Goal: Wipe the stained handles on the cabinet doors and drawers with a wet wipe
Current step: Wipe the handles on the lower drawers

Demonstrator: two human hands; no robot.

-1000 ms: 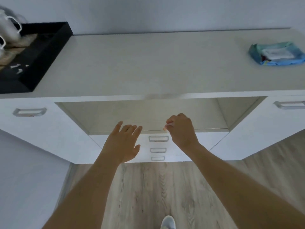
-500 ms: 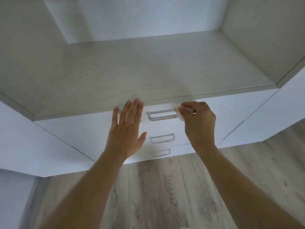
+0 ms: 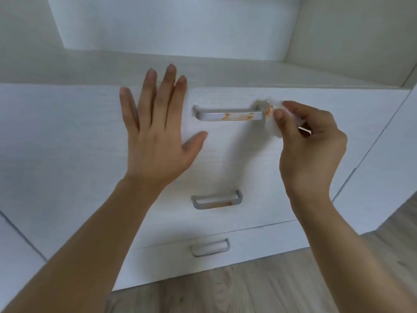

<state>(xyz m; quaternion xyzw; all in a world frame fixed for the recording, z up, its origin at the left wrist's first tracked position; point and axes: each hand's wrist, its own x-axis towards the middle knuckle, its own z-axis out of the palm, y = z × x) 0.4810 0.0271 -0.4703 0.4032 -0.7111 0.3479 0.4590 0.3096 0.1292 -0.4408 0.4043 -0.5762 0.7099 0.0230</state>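
Pinching the wipe [image 3: 274, 126] in your right hand [image 3: 309, 150], you have it bunched at the right end of the top handle [image 3: 228, 115], thumb and fingers closed tight on the white wad. Orange stains show on the bar's right half, and some orange marks the wipe itself where it meets the handle's right post. Your left hand [image 3: 155, 136] is spread wide, fingers splayed and gripping nothing, palm toward the top drawer [image 3: 67, 136] just left of the handle; whether it presses the front or sits just off it, you can't tell from this angle. Its fingertips reach up past the drawer's top edge onto the shelf [image 3: 248, 71] of the open nook above. Below, the middle handle [image 3: 216, 199] carries an orange smear along its lower bar. Lower down, the bottom handle [image 3: 209, 247] looks clean from here, though it's small and a bit soft. Wood-grain floor [image 3: 248, 288] runs along the base of the drawers, and both your bare forearms come up from the lower edge.
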